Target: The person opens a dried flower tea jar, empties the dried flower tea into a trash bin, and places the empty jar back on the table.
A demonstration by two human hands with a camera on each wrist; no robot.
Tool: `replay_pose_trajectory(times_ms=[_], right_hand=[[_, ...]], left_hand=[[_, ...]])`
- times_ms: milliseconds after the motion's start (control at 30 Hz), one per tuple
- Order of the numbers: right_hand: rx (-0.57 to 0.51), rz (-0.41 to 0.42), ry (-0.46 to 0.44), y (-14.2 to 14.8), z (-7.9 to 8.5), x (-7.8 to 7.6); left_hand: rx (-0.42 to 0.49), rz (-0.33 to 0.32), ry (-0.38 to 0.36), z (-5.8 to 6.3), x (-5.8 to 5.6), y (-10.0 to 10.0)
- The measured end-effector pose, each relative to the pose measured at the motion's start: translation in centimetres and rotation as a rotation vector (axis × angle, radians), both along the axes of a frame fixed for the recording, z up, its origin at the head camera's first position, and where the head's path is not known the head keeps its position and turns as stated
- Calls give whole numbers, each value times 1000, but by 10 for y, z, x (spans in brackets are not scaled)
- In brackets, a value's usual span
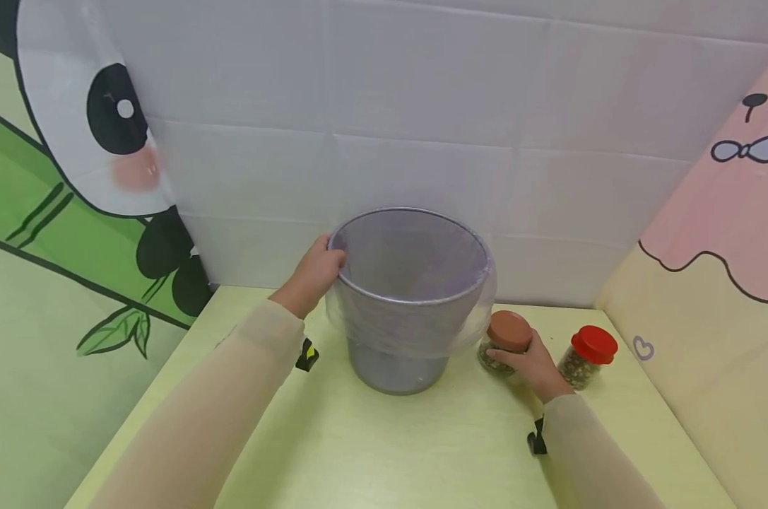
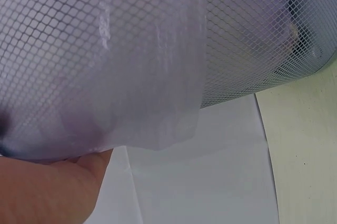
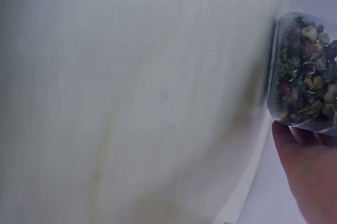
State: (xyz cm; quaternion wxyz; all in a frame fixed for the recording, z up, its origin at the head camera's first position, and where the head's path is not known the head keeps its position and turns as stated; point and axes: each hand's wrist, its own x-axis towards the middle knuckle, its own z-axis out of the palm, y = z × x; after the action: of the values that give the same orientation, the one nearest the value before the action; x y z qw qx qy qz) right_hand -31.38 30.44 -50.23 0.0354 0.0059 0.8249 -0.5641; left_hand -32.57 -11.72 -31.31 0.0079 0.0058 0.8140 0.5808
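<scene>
A grey mesh wastebasket (image 1: 398, 371) stands upright on the table, lined with a clear plastic bag (image 1: 415, 329) that is folded over its rim. My left hand (image 1: 314, 274) grips the rim at its left side, thumb over the edge; in the left wrist view the bag and mesh (image 2: 253, 40) hide most of its fingers. To the right of the basket, my right hand (image 1: 538, 367) holds a clear jar with a brown lid (image 1: 509, 331), thumb on the near side. Dried flowers and buds (image 3: 310, 77) fill that jar in the right wrist view.
A second jar with a red lid (image 1: 588, 355) stands right of my right hand, near the table's right side. The pale table (image 1: 396, 452) meets a white-covered wall (image 1: 422, 106) behind the basket. Painted panels (image 1: 123, 297) flank both sides.
</scene>
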Motion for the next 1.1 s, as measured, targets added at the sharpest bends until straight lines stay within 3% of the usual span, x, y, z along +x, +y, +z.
replay_pose_trajectory(times_ms=[233,500,833,1100], right_hand=[[-64,-9,65,-5,7,3],[-143,-79,35,-16,10,12],[-272,-104,116,-34,6,35],[-329,-184,171,-37,7,53]], left_hand=[[15,-2,7,-1,2,0],[-5,6,27,2,2,-1],[12,8,17,0,3,-1],[9,14,22,-3,1,0]])
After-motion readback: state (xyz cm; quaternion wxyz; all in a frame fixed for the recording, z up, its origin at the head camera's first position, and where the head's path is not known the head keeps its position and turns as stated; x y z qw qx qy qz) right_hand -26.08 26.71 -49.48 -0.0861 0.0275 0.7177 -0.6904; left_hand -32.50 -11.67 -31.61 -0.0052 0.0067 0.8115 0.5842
